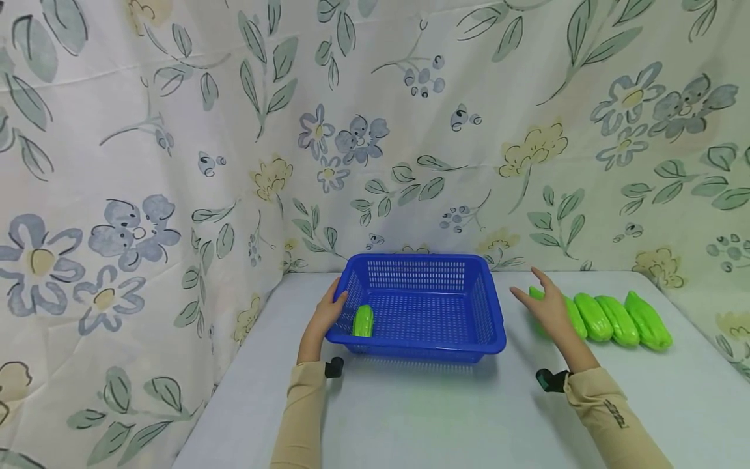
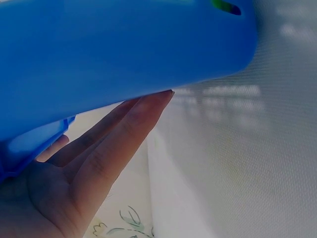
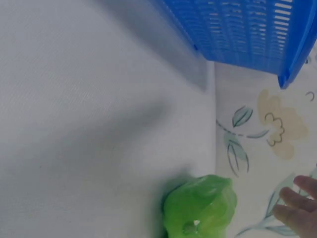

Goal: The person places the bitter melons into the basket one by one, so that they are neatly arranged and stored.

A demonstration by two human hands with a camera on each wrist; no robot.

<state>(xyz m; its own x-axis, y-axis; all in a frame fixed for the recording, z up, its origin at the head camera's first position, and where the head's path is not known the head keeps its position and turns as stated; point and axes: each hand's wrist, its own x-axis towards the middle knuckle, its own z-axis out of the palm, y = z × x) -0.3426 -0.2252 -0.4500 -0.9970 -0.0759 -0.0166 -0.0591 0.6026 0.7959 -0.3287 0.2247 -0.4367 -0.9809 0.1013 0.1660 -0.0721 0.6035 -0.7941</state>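
Note:
A blue plastic basket (image 1: 418, 348) with slotted walls stands on the table. At its left side my left hand (image 1: 329, 311) holds the rim; in the left wrist view its long fingers (image 2: 124, 134) lie against the basket's outer wall. Inside the basket, at the near left corner, lies one glossy green elongated vegetable-like piece (image 1: 363, 321). My right hand (image 1: 551, 309) hovers right of the basket, thumb and fingers spread, holding nothing. Partly behind it is the leftmost green piece (image 3: 200, 208) of a row. What exactly these ridged green pieces are, I cannot tell.
Several more green pieces (image 1: 618, 320) lie side by side at the right of the white table (image 1: 410, 417). A flowered cloth (image 1: 422, 143) hangs behind the table and along its left side.

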